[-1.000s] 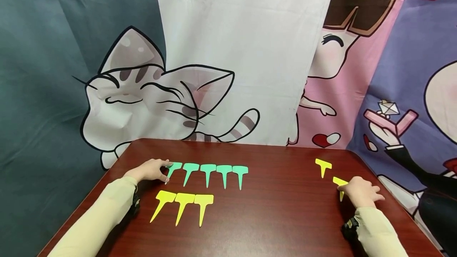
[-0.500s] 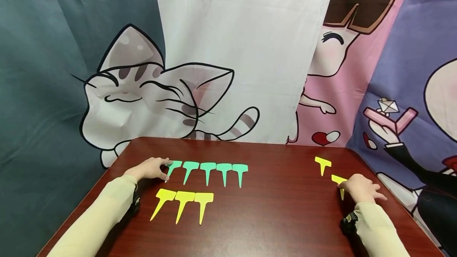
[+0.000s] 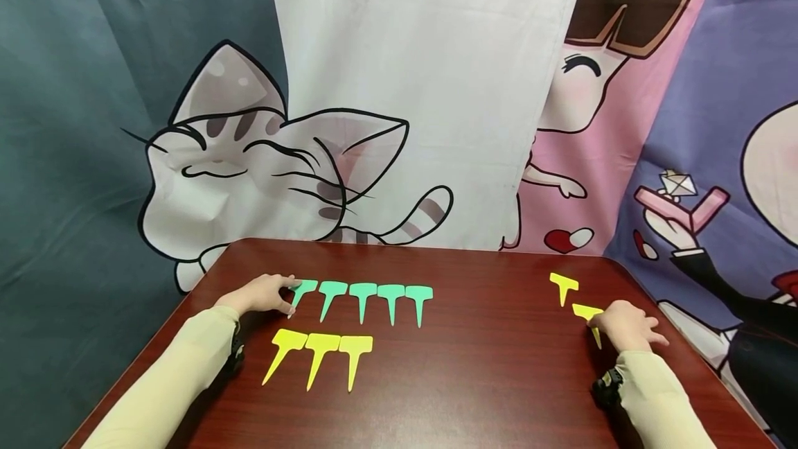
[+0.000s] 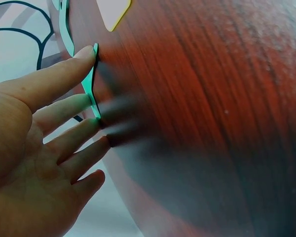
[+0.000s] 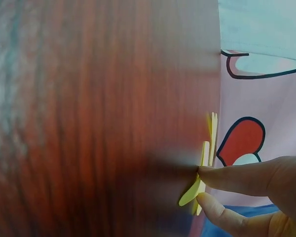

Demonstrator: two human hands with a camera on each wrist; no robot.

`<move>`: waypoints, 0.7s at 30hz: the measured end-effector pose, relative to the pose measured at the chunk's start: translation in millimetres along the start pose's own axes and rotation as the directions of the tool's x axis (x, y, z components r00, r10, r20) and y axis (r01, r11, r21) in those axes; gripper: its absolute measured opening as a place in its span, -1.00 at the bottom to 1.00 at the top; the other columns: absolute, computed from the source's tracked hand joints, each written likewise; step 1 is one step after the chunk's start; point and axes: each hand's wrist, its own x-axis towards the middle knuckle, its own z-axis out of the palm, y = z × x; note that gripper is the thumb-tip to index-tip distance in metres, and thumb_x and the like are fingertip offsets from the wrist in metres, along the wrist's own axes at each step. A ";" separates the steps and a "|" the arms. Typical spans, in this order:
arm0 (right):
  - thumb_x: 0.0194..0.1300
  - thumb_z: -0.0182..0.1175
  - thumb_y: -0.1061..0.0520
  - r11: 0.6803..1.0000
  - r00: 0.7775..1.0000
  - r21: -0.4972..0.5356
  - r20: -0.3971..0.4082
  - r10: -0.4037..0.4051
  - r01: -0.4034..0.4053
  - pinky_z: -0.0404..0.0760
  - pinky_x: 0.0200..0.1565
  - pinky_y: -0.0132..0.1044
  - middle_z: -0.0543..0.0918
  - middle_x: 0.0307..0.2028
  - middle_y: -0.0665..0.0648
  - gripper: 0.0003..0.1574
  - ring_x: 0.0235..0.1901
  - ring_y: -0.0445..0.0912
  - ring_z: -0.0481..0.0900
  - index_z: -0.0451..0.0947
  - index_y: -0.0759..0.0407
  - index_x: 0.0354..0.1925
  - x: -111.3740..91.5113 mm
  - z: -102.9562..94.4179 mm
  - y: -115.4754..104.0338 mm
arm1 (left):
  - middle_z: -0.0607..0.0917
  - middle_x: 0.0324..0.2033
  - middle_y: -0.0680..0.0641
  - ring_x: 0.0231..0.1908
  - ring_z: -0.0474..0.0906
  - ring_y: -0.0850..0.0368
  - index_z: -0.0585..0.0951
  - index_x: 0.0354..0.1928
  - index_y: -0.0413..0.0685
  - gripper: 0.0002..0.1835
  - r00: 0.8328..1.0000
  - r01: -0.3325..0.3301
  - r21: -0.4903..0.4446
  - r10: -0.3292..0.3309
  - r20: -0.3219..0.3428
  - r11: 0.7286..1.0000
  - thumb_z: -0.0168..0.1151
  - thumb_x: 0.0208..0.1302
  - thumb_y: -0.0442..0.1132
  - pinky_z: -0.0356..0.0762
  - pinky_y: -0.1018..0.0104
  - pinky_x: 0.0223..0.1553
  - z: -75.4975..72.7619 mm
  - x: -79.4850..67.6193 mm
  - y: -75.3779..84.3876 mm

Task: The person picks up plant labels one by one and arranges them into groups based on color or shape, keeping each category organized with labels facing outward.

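My left hand (image 3: 262, 294) is at the left end of a row of several green T-shaped plant labels (image 3: 363, 291). Its thumb and fingers pinch the leftmost green plant label (image 4: 91, 86), whose stem points toward me. On the right, my right hand (image 3: 625, 326) pinches a yellow plant label (image 3: 587, 312) between thumb and forefinger, and partly covers it in the head view. Just beyond that one lies another yellow plant label (image 3: 564, 285). Three yellow plant labels (image 3: 322, 343) lie side by side in front of the green row.
All the labels lie on a dark red wood-grain table (image 3: 474, 352) with rounded far corners. Behind its far edge hangs a printed cloth (image 3: 436, 89) with a cat and cartoon figures. A wide stretch of tabletop separates the left rows from the right-hand labels.
My right hand has shifted slightly left, sliding its yellow label nearer to the other yellow one. The left hand and the rows by it look unchanged.
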 end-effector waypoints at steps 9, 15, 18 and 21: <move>-0.04 0.30 -0.04 1.000 1.000 0.009 -0.005 -0.002 0.002 -0.01 -0.03 0.65 0.12 0.04 0.83 -0.14 0.09 0.71 -0.04 0.33 0.64 -0.01 -1.8 3.7 -4.0 | 0.25 0.36 -0.35 0.31 0.13 -0.41 0.40 0.31 -0.16 -0.27 1.000 -0.006 0.006 0.006 -0.004 1.000 0.39 0.10 -0.10 0.33 -0.23 0.16 -1.3 0.1 1.0; -0.03 0.31 -0.06 1.000 1.000 0.024 -0.004 -0.006 0.006 0.03 -0.02 0.62 0.15 0.03 0.82 -0.12 0.09 0.71 -0.01 0.32 0.64 0.00 -6.4 5.4 -7.4 | 0.25 0.36 -0.34 0.32 0.13 -0.41 0.41 0.31 -0.16 -0.28 1.000 -0.002 0.011 0.003 -0.005 1.000 0.39 0.10 -0.11 0.33 -0.22 0.16 -1.1 0.1 0.3; -0.03 0.32 -0.07 0.999 1.000 0.040 -0.004 -0.019 0.019 0.05 -0.04 0.61 0.17 0.02 0.82 -0.10 0.07 0.71 0.00 0.31 0.64 0.00 -8.6 6.0 -8.4 | 0.26 0.35 -0.35 0.32 0.13 -0.42 0.41 0.31 -0.16 -0.28 1.000 -0.005 0.016 0.005 -0.006 1.000 0.40 0.10 -0.11 0.32 -0.23 0.16 -0.8 0.7 -0.3; -0.01 0.31 -0.08 0.998 0.999 0.052 0.002 -0.032 0.032 0.07 -0.06 0.59 0.19 0.01 0.81 -0.15 0.05 0.71 0.03 0.34 0.62 -0.04 -9.5 6.2 -9.8 | 0.27 0.35 -0.34 0.32 0.13 -0.42 0.41 0.31 -0.15 -0.28 1.000 -0.002 0.025 0.003 -0.006 1.000 0.40 0.09 -0.10 0.32 -0.23 0.17 -0.5 1.3 -1.0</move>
